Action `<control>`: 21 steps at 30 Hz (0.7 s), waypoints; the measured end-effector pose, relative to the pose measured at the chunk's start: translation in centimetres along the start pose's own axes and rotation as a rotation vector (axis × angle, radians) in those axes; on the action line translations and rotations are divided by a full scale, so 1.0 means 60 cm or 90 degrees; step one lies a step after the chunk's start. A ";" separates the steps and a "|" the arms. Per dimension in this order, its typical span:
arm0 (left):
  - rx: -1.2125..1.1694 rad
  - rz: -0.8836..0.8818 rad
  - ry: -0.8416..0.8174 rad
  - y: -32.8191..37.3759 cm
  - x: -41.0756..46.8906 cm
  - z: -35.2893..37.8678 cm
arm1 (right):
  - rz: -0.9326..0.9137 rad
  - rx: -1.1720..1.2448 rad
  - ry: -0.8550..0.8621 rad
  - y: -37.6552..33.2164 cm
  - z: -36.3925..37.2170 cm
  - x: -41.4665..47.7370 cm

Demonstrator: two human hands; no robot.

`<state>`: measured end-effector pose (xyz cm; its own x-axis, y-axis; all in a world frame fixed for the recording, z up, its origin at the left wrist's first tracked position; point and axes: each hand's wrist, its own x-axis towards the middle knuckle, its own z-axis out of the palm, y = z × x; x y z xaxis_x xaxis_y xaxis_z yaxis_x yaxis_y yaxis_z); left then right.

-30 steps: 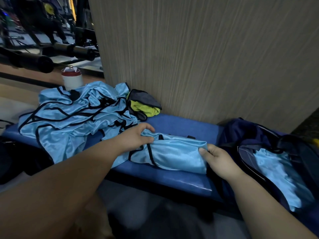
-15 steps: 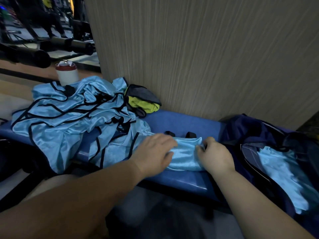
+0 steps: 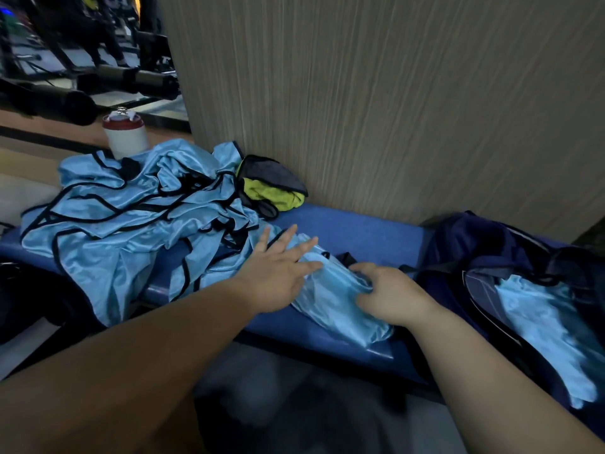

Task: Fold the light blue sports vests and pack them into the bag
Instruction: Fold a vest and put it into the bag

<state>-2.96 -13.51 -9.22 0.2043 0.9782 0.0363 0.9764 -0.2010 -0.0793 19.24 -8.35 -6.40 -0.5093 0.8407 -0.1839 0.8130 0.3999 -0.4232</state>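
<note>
Head camera: my left hand (image 3: 278,270) lies flat, fingers spread, on the folded vest (image 3: 334,303); my right hand (image 3: 389,293) grips its bunched end, near the bench's (image 3: 353,227) front edge. Unfolded vests (image 3: 124,217) heap the left end; the bag (image 3: 458,244) sits at the right end.

One head-worn wide-angle view, looking forward and down from close above the tabletop (image 3: 360,231). Forearms enter from the bottom edge, left hand (image 3: 275,276) and right hand (image 3: 389,296) sit mid-frame; wall (image 3: 393,93) fills the upper right.
</note>
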 end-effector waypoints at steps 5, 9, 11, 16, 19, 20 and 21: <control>-0.043 -0.082 0.111 0.047 -0.009 -0.011 | 0.051 -0.053 0.158 -0.011 0.021 0.003; -0.096 -0.047 0.122 0.080 -0.026 0.016 | 0.102 -0.047 0.061 -0.019 0.040 0.005; -0.146 -0.054 0.025 0.078 -0.031 0.032 | 0.117 -0.041 0.054 -0.021 0.042 0.008; -0.133 -0.033 -0.028 0.059 -0.027 0.043 | 0.131 0.083 0.029 -0.025 0.042 0.007; -0.132 -0.093 0.070 0.054 -0.030 0.042 | 0.142 0.203 0.033 -0.017 0.034 0.000; -0.146 -0.122 0.093 0.051 -0.032 0.040 | 0.150 0.253 0.046 -0.014 0.030 -0.002; -0.174 -0.150 0.105 0.050 -0.033 0.037 | 0.160 0.314 0.062 -0.009 0.025 -0.004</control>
<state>-0.61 -15.93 -11.76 -0.0403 0.9822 0.1833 0.9759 -0.0006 0.2181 18.50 -9.33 -7.47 -0.2689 0.9274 -0.2599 0.6658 -0.0160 -0.7459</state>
